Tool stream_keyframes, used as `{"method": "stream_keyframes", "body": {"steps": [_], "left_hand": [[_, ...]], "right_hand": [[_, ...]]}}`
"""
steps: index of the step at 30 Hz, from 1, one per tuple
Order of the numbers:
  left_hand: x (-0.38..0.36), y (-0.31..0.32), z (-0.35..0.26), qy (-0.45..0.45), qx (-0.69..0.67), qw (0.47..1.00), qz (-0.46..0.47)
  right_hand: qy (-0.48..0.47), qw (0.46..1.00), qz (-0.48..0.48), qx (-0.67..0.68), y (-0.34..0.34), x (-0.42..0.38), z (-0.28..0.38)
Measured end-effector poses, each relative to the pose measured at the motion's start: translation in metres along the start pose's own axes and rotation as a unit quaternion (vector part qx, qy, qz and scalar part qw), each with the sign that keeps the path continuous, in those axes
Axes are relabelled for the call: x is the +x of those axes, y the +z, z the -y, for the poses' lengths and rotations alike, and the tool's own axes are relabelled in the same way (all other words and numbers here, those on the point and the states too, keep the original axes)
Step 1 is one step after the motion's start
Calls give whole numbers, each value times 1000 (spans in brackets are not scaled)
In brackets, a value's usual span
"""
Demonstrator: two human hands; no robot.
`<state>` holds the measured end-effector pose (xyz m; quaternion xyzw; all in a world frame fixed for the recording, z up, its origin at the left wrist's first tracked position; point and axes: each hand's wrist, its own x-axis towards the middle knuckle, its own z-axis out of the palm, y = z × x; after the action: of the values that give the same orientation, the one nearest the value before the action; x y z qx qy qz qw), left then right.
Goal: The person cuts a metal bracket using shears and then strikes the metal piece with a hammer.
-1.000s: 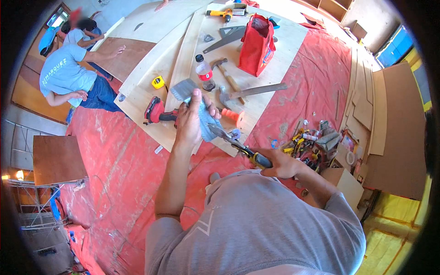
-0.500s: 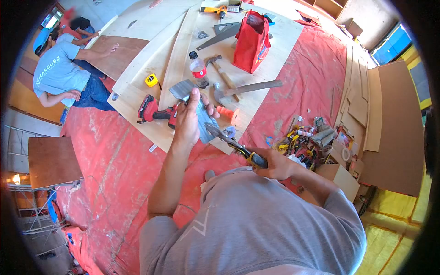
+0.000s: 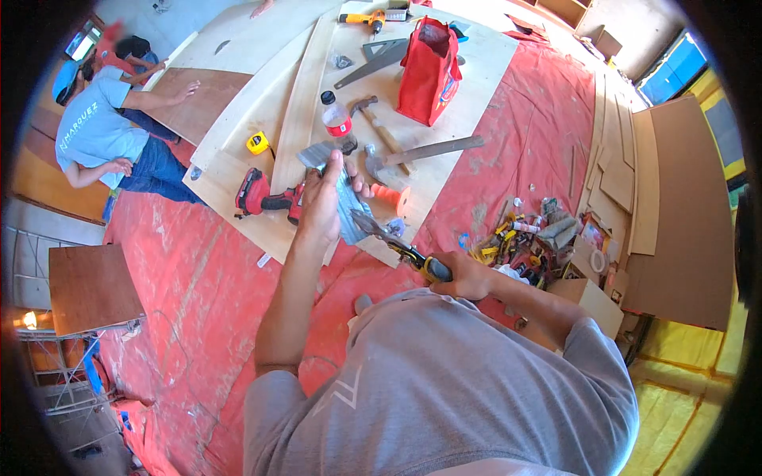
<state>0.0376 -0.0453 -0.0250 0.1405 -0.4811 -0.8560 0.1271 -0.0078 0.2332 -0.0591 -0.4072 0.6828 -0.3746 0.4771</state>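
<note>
Left hand (image 3: 321, 208) grips a bent metal sheet (image 3: 347, 204), above the table's (image 3: 468, 91) near edge. Right hand (image 3: 463, 275) holds snips (image 3: 407, 252), tips at the sheet. Hazard: a slip could drive blades or sharp edges into left fingers.

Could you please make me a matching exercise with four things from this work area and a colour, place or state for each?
Things
1. Tape measure
2. Snips
3. Bottle
4. Shopping bag

Descriptions
A. Has a dark cap and a red label
B. Held in the right hand
C. Red all over, standing upright
D. Mostly yellow, lying on the pale board

Right pairs: 1-D, 2-B, 3-A, 4-C
</note>
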Motion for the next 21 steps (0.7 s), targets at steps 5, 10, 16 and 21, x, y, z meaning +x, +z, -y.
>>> {"method": "stream_keyframes", "body": {"steps": [5,10,16,21], "left_hand": [[-3,8,3,13,37,999,-19],[-2,9,-1,8,34,999,-19],[-4,3,-3,-20,-4,1000,-3],[-1,2,-1,-22,-18,1000,13]], "right_hand": [[-12,999,-38,12,5,8,-17],[3,999,-47,13,9,7,-7],[-37,998,-59,-8,17,7,-15],[-53,996,-76,-9,20,6,-15]]}}
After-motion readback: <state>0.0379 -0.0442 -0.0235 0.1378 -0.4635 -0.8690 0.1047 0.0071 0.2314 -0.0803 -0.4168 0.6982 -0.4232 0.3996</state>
